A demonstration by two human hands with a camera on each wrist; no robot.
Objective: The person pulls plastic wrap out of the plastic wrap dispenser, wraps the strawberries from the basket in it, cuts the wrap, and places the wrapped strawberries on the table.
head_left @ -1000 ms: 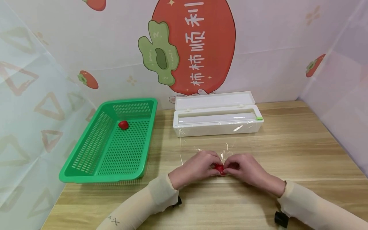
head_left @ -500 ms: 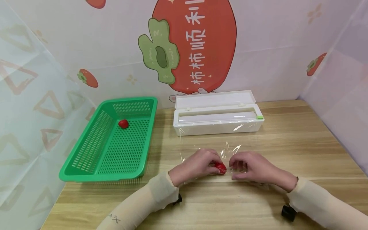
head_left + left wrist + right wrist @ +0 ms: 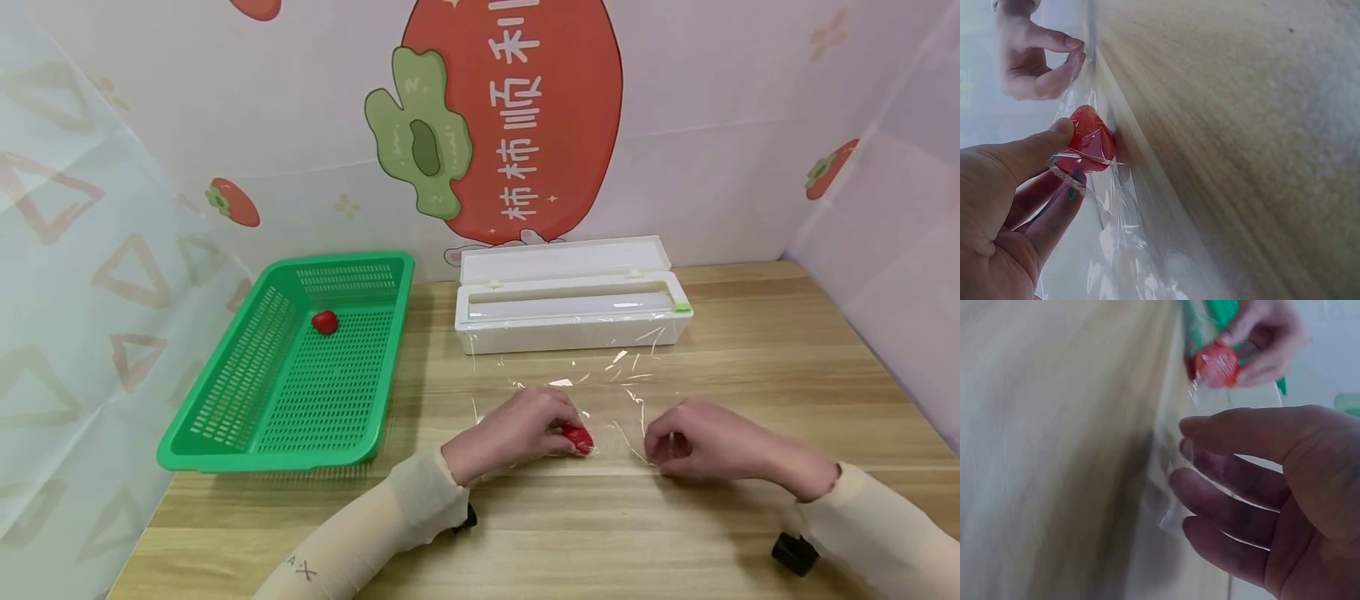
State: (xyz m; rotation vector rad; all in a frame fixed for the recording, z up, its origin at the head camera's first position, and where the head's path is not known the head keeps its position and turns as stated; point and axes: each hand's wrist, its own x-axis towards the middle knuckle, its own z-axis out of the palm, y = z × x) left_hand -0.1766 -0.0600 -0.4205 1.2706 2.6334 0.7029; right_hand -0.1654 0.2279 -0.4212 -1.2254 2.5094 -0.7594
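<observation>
My left hand (image 3: 521,427) pinches a red strawberry (image 3: 579,440) low over the table, thumb on one side and fingers on the other. Clear plastic wrap (image 3: 1124,228) covers the berry; a bit of green shows at its stem end in the left wrist view. To the right, my right hand (image 3: 705,440) pinches the wrap between thumb and forefinger, best seen in the left wrist view. The sheet stretches back to a white wrap box (image 3: 570,335) with its lid up and the roll inside.
A green plastic basket (image 3: 392,367) stands at the left, with another strawberry (image 3: 325,322) in it. The wooden table (image 3: 555,542) meets a printed backdrop behind the box. Pale sheets hang along both sides.
My right hand has moved right, away from the strawberry, drawing the wrap sideways. My left hand stays in place with the strawberry, which now shows more of its surface.
</observation>
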